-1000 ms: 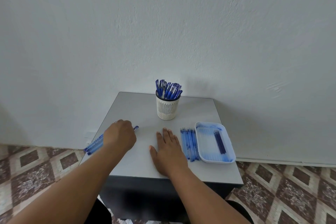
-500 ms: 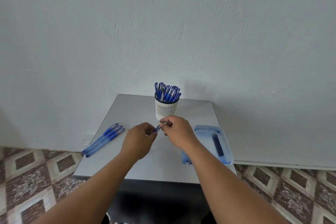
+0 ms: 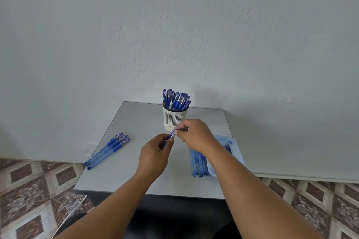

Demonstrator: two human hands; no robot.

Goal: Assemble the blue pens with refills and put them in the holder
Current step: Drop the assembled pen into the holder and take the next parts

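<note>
Pens (image 3: pixel 108 151) lie in a small group on the table (image 3: pixel 124 178), well to the left of the holder (image 3: pixel 175 119) and nearer the person; whether they already carry refills cannot be told. Just in front of the holder, the left hand (image 3: pixel 155 156) is curled round a blue pen (image 3: pixel 171 135), only its tip end showing, and the right hand (image 3: pixel 196 135) pinches that same end with thumb and fingers. The step in hand looks to be work on the pen's tip, opening or closing it for a refill; which of these cannot be told. The next move probably calls for a steady left grip while the right twists or pulls along the pen's axis.

The holder, white and slotted, stands upright at the back of the table and is crowded with blue capped pens (image 3: pixel 177 100), so much of the task seems done. To the right of the holder and nearer the person, pale blue refills (image 3: pixel 198 163) lie in a row beside a shallow white tray (image 3: pixel 236 146); the tray holds a few dark blue sticks (image 3: pixel 227 146), partly hidden by the right forearm.
</note>
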